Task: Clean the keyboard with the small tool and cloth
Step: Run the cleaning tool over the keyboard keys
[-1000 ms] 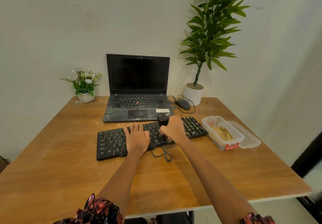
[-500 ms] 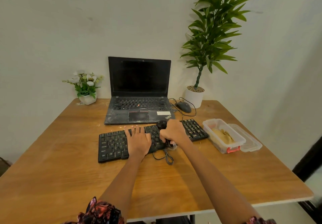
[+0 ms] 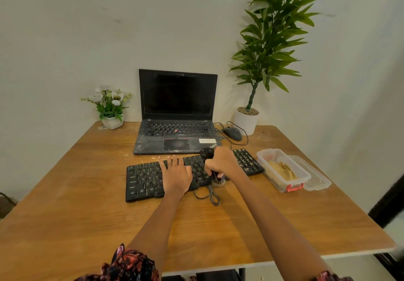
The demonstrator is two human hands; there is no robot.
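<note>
The keyboard (image 3: 192, 174) sits mid-surface (image 3: 87, 215), just in front of the laptop (image 3: 177, 114). The left hand (image 3: 176, 176) lies flat on the keys, probably pinning it, while the right hand (image 3: 220, 162) has a closed grip on the brush (image 3: 215, 176) at the near edge. The cloth (image 3: 281, 169) waits in its tub at 3 o'clock.

An open black laptop (image 3: 177, 114) stands at the back of the wooden table (image 3: 65, 215), flanked by a small white-flowered pot (image 3: 110, 108) and a tall potted plant (image 3: 265, 46), with a wired mouse (image 3: 232, 133) nearby
</note>
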